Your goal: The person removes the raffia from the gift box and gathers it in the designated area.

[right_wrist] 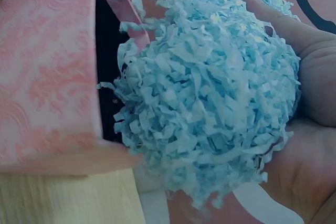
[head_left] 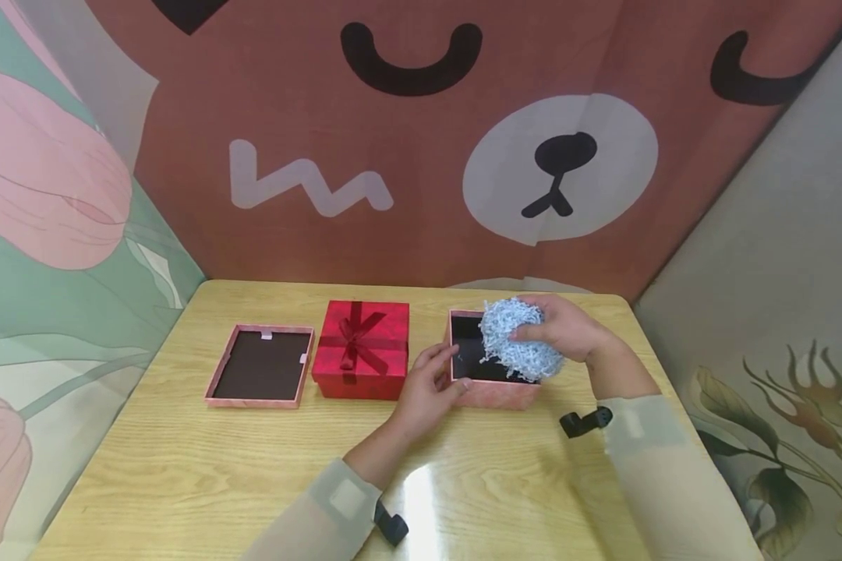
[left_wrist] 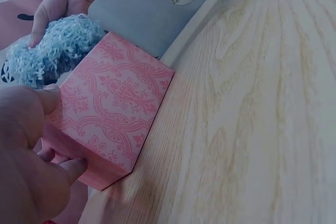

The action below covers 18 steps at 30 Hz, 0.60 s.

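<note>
A loose clump of pale blue shredded paper (head_left: 511, 347) is in my right hand (head_left: 568, 326), the thumb pressed into its near side. The clump hangs over the right part of an uncovered pink box (head_left: 494, 396) with a black inside. In the right wrist view, the crinkled paper strips (right_wrist: 205, 87) bulge out of the grasp beside the box's rim. My left hand (head_left: 424, 397) holds the box at its front left corner. The left wrist view shows the box's patterned pink wall (left_wrist: 118, 90), with the thumb near the rim and other fingers bent against the adjoining side.
Left of the pink box stands a closed red gift box (head_left: 389, 319) with a dark red ribbon bow (head_left: 351, 339). Further left, a shallow pink lid (head_left: 252, 403) lies with its black inside up. Walls with printed pictures border the wooden table (head_left: 203, 483) at the back and sides.
</note>
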Each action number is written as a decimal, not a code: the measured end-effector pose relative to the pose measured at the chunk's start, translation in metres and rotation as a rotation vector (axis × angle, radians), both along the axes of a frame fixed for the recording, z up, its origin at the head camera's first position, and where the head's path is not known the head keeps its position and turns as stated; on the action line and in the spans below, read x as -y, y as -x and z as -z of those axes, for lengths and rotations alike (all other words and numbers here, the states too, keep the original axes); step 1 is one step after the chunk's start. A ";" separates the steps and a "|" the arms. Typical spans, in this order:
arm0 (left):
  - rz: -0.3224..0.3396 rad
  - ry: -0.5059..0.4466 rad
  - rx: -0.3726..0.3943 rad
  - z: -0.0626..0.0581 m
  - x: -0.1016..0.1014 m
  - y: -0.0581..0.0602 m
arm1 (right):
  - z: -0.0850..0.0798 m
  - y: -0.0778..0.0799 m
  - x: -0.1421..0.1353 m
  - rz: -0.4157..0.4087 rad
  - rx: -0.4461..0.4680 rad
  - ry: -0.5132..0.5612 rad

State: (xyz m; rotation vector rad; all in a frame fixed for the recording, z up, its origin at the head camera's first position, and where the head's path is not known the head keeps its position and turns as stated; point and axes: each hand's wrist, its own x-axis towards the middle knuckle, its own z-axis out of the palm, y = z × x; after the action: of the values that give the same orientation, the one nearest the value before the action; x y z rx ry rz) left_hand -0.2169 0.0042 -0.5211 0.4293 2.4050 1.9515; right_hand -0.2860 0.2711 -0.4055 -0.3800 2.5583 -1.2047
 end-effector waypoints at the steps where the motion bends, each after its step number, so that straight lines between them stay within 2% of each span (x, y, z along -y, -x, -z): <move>1: 0.000 0.001 0.001 0.000 0.000 0.000 | -0.001 0.000 -0.002 0.006 -0.002 -0.003; 10: 0.001 0.026 0.035 0.000 0.001 0.002 | -0.010 -0.007 -0.027 0.070 0.043 0.038; 13: 0.002 0.021 0.033 0.001 0.001 0.002 | -0.010 -0.011 -0.038 0.101 0.001 -0.008; 18: 0.001 0.006 0.016 0.004 0.000 0.002 | -0.003 -0.013 -0.057 0.087 -0.036 0.033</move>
State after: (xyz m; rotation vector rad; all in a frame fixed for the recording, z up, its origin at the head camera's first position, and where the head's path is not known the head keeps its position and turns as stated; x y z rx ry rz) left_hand -0.2191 0.0044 -0.5249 0.4133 2.4002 1.9394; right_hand -0.2734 0.3276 -0.4027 -0.3024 2.6129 -1.2831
